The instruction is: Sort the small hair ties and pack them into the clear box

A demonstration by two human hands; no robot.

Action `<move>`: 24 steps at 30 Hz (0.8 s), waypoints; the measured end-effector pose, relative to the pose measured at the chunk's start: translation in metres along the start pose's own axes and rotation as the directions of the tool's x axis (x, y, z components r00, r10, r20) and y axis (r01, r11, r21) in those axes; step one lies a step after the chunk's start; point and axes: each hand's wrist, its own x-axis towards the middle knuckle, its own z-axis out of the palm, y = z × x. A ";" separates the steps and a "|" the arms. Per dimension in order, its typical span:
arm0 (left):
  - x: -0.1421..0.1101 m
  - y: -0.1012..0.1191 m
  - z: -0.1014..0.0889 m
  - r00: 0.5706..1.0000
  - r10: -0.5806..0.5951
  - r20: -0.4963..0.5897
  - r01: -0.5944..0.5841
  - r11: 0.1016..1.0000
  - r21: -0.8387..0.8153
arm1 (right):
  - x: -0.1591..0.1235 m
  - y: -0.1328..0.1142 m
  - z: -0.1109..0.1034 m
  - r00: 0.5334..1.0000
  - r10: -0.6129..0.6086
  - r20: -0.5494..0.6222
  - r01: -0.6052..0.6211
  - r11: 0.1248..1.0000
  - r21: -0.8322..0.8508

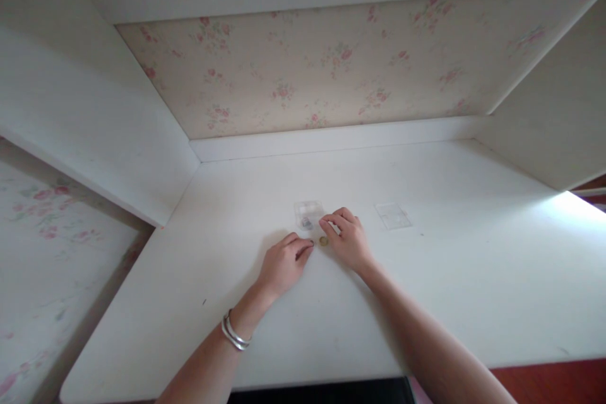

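Well back from the desk's (449, 290) front edge, the left hand (284, 263) pinches a small piece (312, 243) — right hand (349, 241) narrow, contents unclear.

A shallow, rectangular box (316, 207) of clear, colourless plastic sits open on the bench (454, 278). Several silvery, coin-like discs (307, 223) lie bunched inside it, toward its near side, too small to count. Just in front of the box, a single brass-coloured disc (323, 241) rests on the bench. Close beside that, a small, dark round piece (312, 243) is pinched in the left hand (286, 259). Well apart to the right, a clear, squarish plastic lid (393, 216) lies flat.
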 end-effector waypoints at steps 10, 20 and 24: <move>0.007 0.000 -0.007 0.995 -0.046 -0.085 0.027 0.978 -0.207 | 0.000 0.003 -0.006 0.996 -0.087 0.036 0.083 0.991 0.103; 0.050 0.011 -0.013 0.990 0.042 -0.137 -0.050 0.997 -0.058 | -0.011 -0.009 -0.013 0.865 -0.383 0.325 0.424 0.903 -0.066; 0.066 0.011 -0.005 0.992 0.069 -0.104 -0.066 0.997 0.027 | -0.011 -0.008 -0.012 0.861 -0.396 0.319 0.443 0.893 -0.086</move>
